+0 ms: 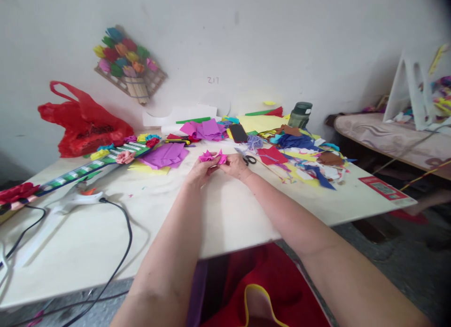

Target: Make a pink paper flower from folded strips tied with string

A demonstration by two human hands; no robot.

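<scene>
A small pink paper flower (212,156) is held between both my hands above the middle of the pale table (176,214). My left hand (199,171) pinches its left side and my right hand (237,166) pinches its right side, fingers closed on the folded petals. Just beyond my right hand lie black-handled scissors (248,158) flat on the table. A sheet of purple paper (165,154) lies to the left of the flower.
A white glue gun (75,198) with a black cord (123,242) lies at the left. A red plastic bag (82,120), a black phone (238,133), a green jar (300,114) and several coloured paper scraps (306,158) crowd the far side. A bed (391,139) stands right.
</scene>
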